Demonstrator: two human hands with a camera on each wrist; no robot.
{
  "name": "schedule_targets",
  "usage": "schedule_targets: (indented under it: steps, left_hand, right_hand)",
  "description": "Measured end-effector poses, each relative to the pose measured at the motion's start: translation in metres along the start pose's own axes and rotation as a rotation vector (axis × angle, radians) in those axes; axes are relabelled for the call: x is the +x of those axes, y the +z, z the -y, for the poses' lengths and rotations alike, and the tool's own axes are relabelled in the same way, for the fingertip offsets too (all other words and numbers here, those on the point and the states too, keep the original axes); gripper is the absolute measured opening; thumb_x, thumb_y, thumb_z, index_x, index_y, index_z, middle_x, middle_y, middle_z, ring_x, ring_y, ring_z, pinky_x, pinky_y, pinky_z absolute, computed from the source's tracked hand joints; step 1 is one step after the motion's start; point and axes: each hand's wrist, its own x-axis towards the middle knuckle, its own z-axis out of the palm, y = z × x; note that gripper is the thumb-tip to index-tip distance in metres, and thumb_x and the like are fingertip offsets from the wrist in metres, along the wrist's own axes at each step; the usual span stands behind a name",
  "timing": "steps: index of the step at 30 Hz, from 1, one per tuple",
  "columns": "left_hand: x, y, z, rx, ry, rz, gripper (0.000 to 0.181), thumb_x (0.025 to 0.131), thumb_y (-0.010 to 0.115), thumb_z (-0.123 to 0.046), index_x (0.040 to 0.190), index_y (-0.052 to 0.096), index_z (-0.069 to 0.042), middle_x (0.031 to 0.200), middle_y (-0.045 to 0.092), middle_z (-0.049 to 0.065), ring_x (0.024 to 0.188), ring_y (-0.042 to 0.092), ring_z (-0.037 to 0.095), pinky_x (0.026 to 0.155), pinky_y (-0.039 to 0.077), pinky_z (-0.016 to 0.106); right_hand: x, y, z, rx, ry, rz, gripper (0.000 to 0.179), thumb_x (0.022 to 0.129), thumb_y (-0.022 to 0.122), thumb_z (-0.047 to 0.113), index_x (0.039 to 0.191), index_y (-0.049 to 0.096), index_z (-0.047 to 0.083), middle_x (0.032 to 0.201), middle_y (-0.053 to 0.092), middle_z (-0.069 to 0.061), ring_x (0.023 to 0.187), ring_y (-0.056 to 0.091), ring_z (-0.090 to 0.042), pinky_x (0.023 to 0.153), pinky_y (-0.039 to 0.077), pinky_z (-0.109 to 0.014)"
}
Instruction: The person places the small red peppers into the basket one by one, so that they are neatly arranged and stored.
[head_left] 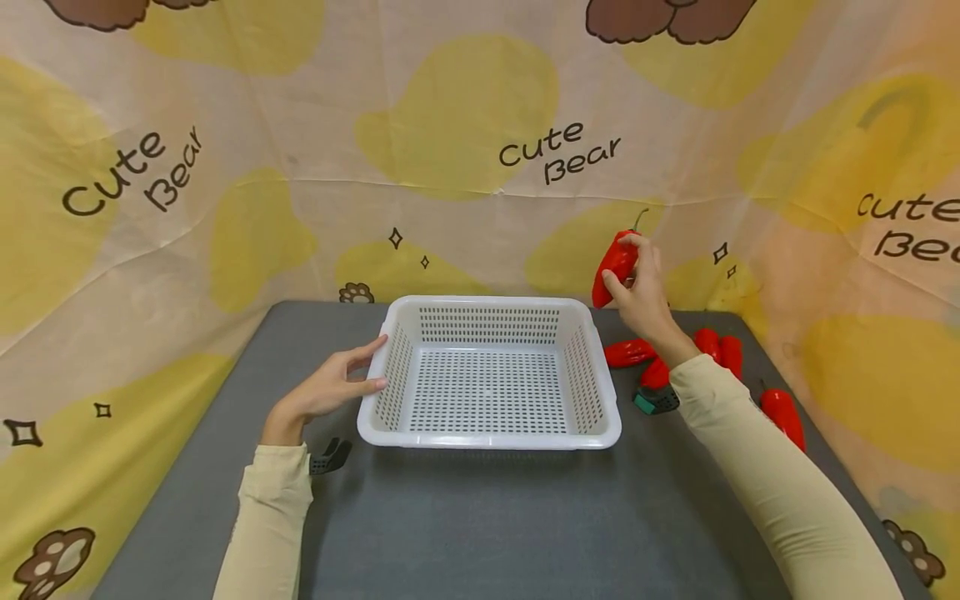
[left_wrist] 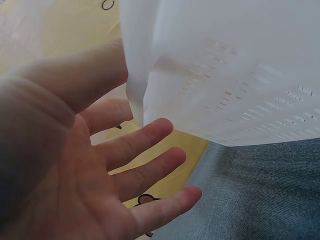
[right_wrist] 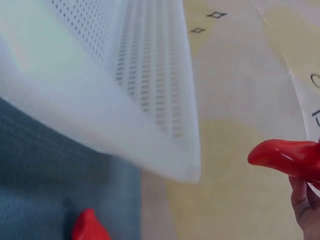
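Observation:
A white perforated plastic basket stands on the grey table, with no contents visible inside. At its left rim, my left hand grips the edge with thumb and index finger; the other fingers extend loosely underneath in the left wrist view, near the basket wall. Above and beyond the basket's right back corner, my right hand pinches a red pepper between thumb and fingers, its stem pointing up. In the right wrist view that pepper is at the right edge, and only part of the hand shows.
Right of the basket lie several more peppers, including one red pepper near the rim and another red pepper by the table's right edge. My right forearm partly covers the group. A patterned cloth hangs behind the table.

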Motion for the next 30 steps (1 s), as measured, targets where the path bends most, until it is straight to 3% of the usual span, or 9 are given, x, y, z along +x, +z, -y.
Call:
schedule_targets:
  steps: [5, 9, 12, 15, 19, 23, 30]
  left_hand:
    - [0.001, 0.0, 0.001, -0.012, 0.003, 0.004, 0.082, 0.096, 0.068, -0.014, 0.16, 0.019, -0.003, 0.157, 0.038, 0.029, 0.14, 0.044, 0.046, 0.093, 0.052, 0.022]
    - [0.001, -0.001, 0.002, -0.017, 0.003, 0.005, 0.082, 0.096, 0.068, -0.015, 0.16, 0.019, -0.003, 0.156, 0.04, 0.029, 0.138, 0.047, 0.046, 0.092, 0.052, 0.022]
    - [0.002, -0.001, 0.003, -0.025, -0.002, 0.004, 0.082, 0.096, 0.069, -0.014, 0.161, 0.019, -0.004, 0.154, 0.042, 0.029, 0.135, 0.05, 0.045, 0.091, 0.052, 0.02]
    - [0.001, -0.001, 0.003, -0.03, -0.012, 0.003, 0.082, 0.096, 0.069, -0.014, 0.161, 0.02, -0.006, 0.153, 0.045, 0.027, 0.135, 0.051, 0.045, 0.091, 0.052, 0.02]
    - [0.001, -0.002, 0.003, -0.039, -0.012, 0.003, 0.081, 0.096, 0.068, -0.014, 0.161, 0.02, -0.006, 0.154, 0.045, 0.026, 0.14, 0.046, 0.047, 0.094, 0.051, 0.021]
    - [0.001, -0.003, 0.004, -0.088, -0.005, 0.026, 0.079, 0.097, 0.065, -0.011, 0.161, 0.018, -0.004, 0.154, 0.043, 0.029, 0.14, 0.044, 0.048, 0.096, 0.051, 0.024]
    - [0.003, -0.004, 0.01, -0.181, -0.016, 0.053, 0.078, 0.098, 0.063, -0.009, 0.161, 0.017, -0.005, 0.155, 0.041, 0.03, 0.137, 0.048, 0.046, 0.094, 0.053, 0.025]
  right_hand:
    - [0.0, 0.002, 0.024, 0.089, -0.005, 0.106, 0.064, 0.098, 0.056, 0.001, 0.154, 0.026, 0.006, 0.144, 0.038, -0.028, 0.108, 0.052, -0.035, 0.075, 0.046, -0.007]
    - [0.004, 0.006, 0.036, 0.106, -0.007, 0.202, 0.068, 0.097, 0.059, -0.001, 0.156, 0.026, 0.006, 0.14, 0.042, -0.03, 0.1, 0.055, -0.038, 0.07, 0.048, -0.01]
    - [0.009, 0.013, 0.029, 0.098, -0.027, 0.253, 0.071, 0.097, 0.062, 0.003, 0.157, 0.027, 0.01, 0.134, 0.046, -0.027, 0.093, 0.058, -0.038, 0.066, 0.051, -0.014]
    - [0.01, 0.019, 0.033, 0.123, -0.02, 0.284, 0.071, 0.097, 0.062, 0.003, 0.157, 0.027, 0.011, 0.133, 0.046, -0.025, 0.095, 0.061, -0.04, 0.07, 0.055, -0.018]
    - [0.013, 0.028, 0.039, 0.169, 0.02, 0.326, 0.072, 0.098, 0.056, -0.001, 0.159, 0.022, 0.016, 0.141, 0.04, -0.024, 0.105, 0.062, -0.043, 0.084, 0.061, -0.038]
    - [0.013, 0.036, 0.041, 0.202, 0.056, 0.374, 0.077, 0.096, 0.048, -0.004, 0.161, 0.016, 0.022, 0.152, 0.032, -0.022, 0.113, 0.061, -0.046, 0.093, 0.056, -0.058]
    - [0.013, 0.05, 0.044, 0.208, 0.015, 0.478, 0.079, 0.098, 0.051, -0.004, 0.162, 0.012, 0.021, 0.158, 0.026, -0.02, 0.111, 0.059, -0.047, 0.093, 0.055, -0.06]
